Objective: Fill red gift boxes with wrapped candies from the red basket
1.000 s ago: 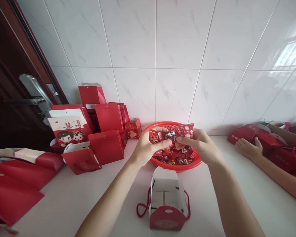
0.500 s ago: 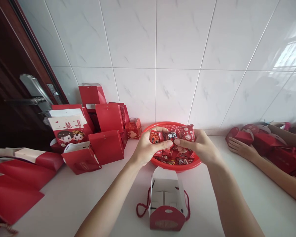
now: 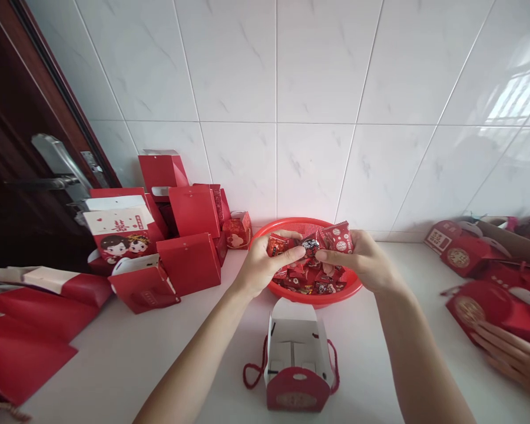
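Above a red plastic basket (image 3: 318, 301) full of wrapped candies (image 3: 307, 277), both my hands are raised side by side. My left hand (image 3: 259, 262) is closed on small wrapped candies: an orange-red one (image 3: 277, 244) and a black-and-red one (image 3: 310, 245) by the thumb tip. Pinched in my right hand (image 3: 367, 262) is a red candy packet (image 3: 337, 237) with white round patterns. In front of the basket stands a red gift box (image 3: 298, 391) with its top open. Its inside is white and bare, and a dark red cord (image 3: 252, 377) loops out at each side.
Red cardboard boxes (image 3: 189, 265) stand grouped at the left, near a dark door (image 3: 9, 118). More red boxes (image 3: 461, 259) lie at the right. Another person's hand (image 3: 507, 356) rests against a red box (image 3: 499, 309) there. A tiled wall (image 3: 313, 171) rises behind.
My right hand and its packet have shifted slightly right, away from my left thumb. The other person's hand has come nearer along the right side, where a red box now lies closer.
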A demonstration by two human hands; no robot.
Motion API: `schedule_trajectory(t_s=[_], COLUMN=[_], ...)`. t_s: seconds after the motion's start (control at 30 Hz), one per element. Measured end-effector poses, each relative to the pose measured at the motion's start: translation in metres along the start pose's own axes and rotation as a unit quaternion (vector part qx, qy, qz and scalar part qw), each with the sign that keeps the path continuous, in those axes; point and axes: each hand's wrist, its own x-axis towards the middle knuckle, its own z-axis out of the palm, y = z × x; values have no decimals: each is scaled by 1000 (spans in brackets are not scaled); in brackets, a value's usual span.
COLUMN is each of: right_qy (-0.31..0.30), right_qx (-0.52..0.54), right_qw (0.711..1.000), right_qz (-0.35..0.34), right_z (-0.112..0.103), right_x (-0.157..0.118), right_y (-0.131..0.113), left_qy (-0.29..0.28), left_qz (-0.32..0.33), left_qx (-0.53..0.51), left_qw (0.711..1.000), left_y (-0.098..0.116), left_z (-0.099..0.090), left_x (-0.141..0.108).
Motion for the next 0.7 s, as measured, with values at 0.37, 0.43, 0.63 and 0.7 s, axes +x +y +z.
schedule_trajectory(t_s=[0.37, 0.43, 0.63, 0.7], right_qy=[40, 42, 86, 96], right_qx=[22, 15, -3, 0], right_qw=[998, 999, 996, 995], right_qz=[31, 27, 18, 12], right_z=[1, 2, 3, 4], right_x=[4, 4, 4, 4], right_y=[12, 12, 7, 6], left_qy=[49, 43, 17, 3], left_qz=[37, 31, 10, 7], left_qx=[3, 7, 14, 20], left_qw=[998, 999, 1000, 1000], left_y=[-3, -4, 0, 1], left_z=[-2, -2, -3, -3], left_x=[2, 2, 0, 0])
